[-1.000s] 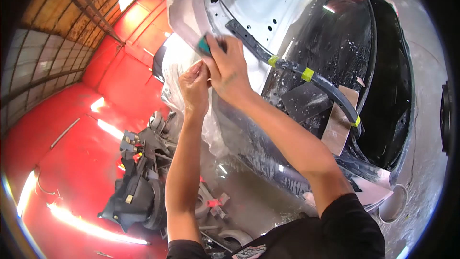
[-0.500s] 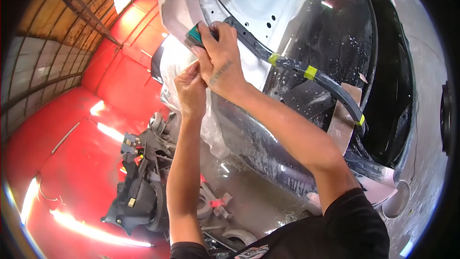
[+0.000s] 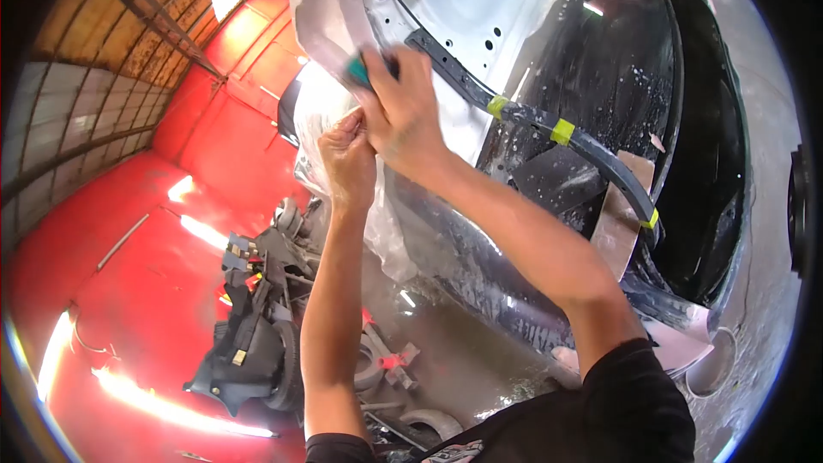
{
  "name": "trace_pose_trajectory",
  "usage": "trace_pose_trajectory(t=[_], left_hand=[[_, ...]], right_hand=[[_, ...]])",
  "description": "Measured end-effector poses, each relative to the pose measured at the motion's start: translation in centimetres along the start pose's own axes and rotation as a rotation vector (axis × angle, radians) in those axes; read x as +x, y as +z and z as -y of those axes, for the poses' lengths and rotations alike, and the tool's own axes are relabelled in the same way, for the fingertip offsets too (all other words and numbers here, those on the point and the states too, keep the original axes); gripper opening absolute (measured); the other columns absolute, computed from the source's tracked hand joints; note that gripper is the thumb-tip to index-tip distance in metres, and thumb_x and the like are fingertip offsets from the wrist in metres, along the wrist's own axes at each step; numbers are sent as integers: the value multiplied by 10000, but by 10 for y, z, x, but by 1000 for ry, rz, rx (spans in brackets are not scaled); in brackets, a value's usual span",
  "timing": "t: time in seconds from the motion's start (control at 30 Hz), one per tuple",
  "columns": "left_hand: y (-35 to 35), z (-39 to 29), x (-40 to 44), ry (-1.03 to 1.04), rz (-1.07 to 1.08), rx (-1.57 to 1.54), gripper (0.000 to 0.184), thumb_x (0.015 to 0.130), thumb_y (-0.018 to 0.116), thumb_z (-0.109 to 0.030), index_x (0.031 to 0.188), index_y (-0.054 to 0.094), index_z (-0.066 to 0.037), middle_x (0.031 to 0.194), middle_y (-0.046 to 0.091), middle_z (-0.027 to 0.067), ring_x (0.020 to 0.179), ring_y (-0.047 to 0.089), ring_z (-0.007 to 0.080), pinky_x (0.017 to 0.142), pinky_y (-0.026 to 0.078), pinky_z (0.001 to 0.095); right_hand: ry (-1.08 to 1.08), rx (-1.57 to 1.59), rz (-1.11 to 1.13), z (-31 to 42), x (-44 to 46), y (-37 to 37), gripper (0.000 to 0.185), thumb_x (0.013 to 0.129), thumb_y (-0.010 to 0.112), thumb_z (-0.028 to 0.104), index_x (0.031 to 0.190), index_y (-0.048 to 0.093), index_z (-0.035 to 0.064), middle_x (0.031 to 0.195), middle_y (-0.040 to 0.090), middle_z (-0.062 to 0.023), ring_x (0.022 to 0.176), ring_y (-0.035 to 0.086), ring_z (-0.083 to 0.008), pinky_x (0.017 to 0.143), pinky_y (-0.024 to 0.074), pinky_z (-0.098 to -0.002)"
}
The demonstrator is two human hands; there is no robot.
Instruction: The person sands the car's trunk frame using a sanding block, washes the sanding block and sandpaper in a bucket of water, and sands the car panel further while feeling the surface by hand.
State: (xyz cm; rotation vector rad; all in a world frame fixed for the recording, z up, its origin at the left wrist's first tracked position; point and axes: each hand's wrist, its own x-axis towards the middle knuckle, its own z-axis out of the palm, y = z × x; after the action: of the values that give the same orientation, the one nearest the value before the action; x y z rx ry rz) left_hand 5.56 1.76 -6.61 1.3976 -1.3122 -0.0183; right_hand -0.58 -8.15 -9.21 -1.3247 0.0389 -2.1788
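My right hand (image 3: 403, 111) is closed round a small dark and green block (image 3: 358, 71), blurred by motion, against the edge of a pale car body panel (image 3: 330, 26). Just below and left of it, my left hand (image 3: 347, 150) has its fingers pinched together near the panel edge, touching or almost touching my right hand. What the left fingers hold, if anything, is hidden. Thin clear plastic sheeting (image 3: 390, 244) hangs beneath both hands. A dark curved strip (image 3: 591, 153) with yellow-green tape runs from the panel to the right.
A dark wet glass (image 3: 591, 60) and a brown cardboard piece (image 3: 615, 231) lie on the right. Black car parts (image 3: 257, 356) are piled on the floor at lower left, near a red wall (image 3: 111, 266). A round bucket (image 3: 713, 364) stands at lower right.
The block and my right hand have shifted slightly back and forth along the panel edge. My left hand stays beside it. The whole view has moved a little.
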Motion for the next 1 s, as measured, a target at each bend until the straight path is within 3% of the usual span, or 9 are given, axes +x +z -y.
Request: trace_pose_trajectory(t=[0.17,0.27,0.47,0.6,0.77,0.9,1.0], left_hand=[[-2,-2,2,-75,10,-31,223,1081,602,-84,1170,753,54,987,749,39,842,691,87,734,568,235],[-14,13,7,26,26,14,224,1085,610,-95,1162,753,60,950,737,33,822,676,81,717,549,230],[5,-11,3,-90,-10,5,240,1095,593,-91,1157,738,90,913,709,16,769,659,72,692,586,263],[-5,5,6,-29,-32,62,230,1090,593,-79,1132,743,90,927,722,37,784,694,100,695,614,281],[-6,3,6,-13,-7,74,209,1061,608,-54,1119,751,86,918,733,57,796,707,125,720,624,287],[-1,3,7,66,-49,153,219,1040,584,-12,1142,746,94,923,741,69,798,705,129,732,632,308],[-6,-2,4,-31,24,51,229,1038,565,2,1141,747,95,936,744,68,810,704,125,743,626,303]], right_hand=[[-60,-22,55,-12,-30,-22,485,891,745,65,1355,644,-30,1186,567,-257,1028,556,-435,892,493,-470],[-46,6,20,-8,-11,-5,488,897,740,66,1366,643,-26,1207,571,-256,1046,560,-442,917,497,-469],[-68,10,59,-11,-21,-18,483,886,742,50,1356,654,-17,1228,576,-258,1085,557,-444,928,490,-476],[-11,9,27,-2,12,0,475,874,748,43,1337,665,-23,1230,576,-260,1072,557,-438,921,493,-481],[-100,8,78,-17,-32,-26,539,799,733,-31,1319,593,-29,1150,538,-229,1023,518,-426,884,464,-496],[-62,37,5,-5,11,2,551,834,763,26,1361,607,-21,1252,556,-245,1081,540,-442,930,483,-503],[-71,31,59,-9,-15,-19,503,861,750,32,1352,660,-20,1264,575,-255,1089,557,-437,947,490,-479]])
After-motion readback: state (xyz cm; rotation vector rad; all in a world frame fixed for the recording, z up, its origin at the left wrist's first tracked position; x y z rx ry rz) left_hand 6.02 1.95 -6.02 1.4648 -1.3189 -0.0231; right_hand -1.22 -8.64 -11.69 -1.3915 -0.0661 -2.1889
